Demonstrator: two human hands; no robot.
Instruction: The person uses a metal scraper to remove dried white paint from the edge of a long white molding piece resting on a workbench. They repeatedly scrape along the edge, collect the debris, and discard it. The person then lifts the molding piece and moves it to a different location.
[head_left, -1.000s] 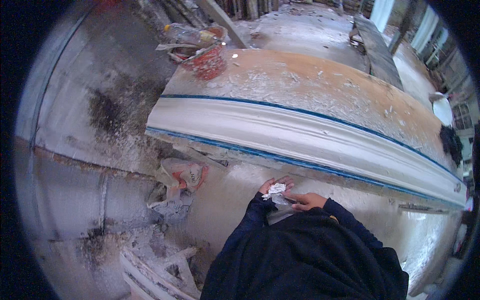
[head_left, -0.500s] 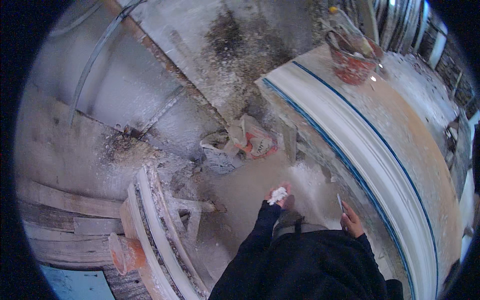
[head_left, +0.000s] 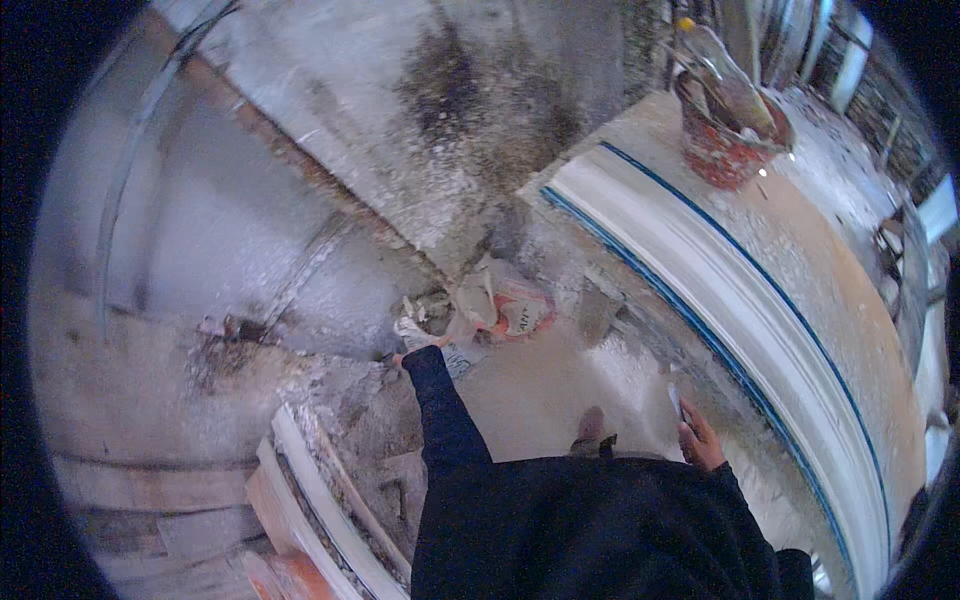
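Out to the left, my left hand [head_left: 424, 346] reaches to the rim of an open sack [head_left: 456, 364] on the floor. Crumbly white lumps [head_left: 410, 328] show right by its fingers, which are too blurred to read. My right hand [head_left: 703, 440] stays low beside the curved bench, wrapped around a small tool with a narrow grey blade [head_left: 674, 398]. The blade points away from me. Along the bench runs a long curved white moulding [head_left: 720, 270] edged with blue strips.
A red-and-white bag [head_left: 524, 312] stands beside the sack. On the bench's far end sits a dirty red bucket [head_left: 728, 150] with a bottle [head_left: 735, 85] in it. Curved pieces [head_left: 315, 500] and an orange container [head_left: 290, 577] lie at the lower left, near wooden boards [head_left: 160, 487].
My left hand has swung left and away from me, from in front of my body to the sack, with the white lumps. The right hand keeps its tool and has barely moved.
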